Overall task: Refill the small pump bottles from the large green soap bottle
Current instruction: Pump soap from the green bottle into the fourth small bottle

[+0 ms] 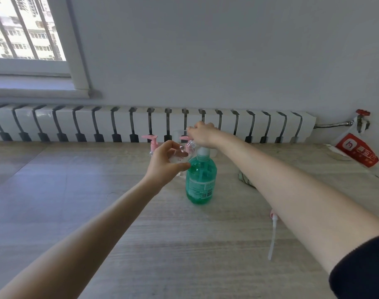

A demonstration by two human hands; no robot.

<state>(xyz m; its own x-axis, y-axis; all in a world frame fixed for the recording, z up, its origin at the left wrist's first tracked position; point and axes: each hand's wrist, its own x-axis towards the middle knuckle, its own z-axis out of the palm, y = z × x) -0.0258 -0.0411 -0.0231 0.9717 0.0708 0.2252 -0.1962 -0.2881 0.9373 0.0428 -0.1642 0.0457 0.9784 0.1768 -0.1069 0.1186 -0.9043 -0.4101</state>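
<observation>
The large green soap bottle [201,180] stands upright mid-table with a white neck and no pump on it. Just left of it my left hand [165,164] grips a small clear bottle [181,157], partly hidden by my fingers. My right hand [202,134] reaches over the green bottle and pinches the pink pump head [185,138] at the top of that small bottle. A second small bottle with a pink pump [153,144] stands behind, near the table's far edge.
A loose white pump with a long tube [272,234] lies on the wooden table [141,234] under my right forearm. A crumpled cloth [244,178] lies right of the green bottle. A radiator [76,124] runs along the wall; a red-and-white bag [357,152] sits far right.
</observation>
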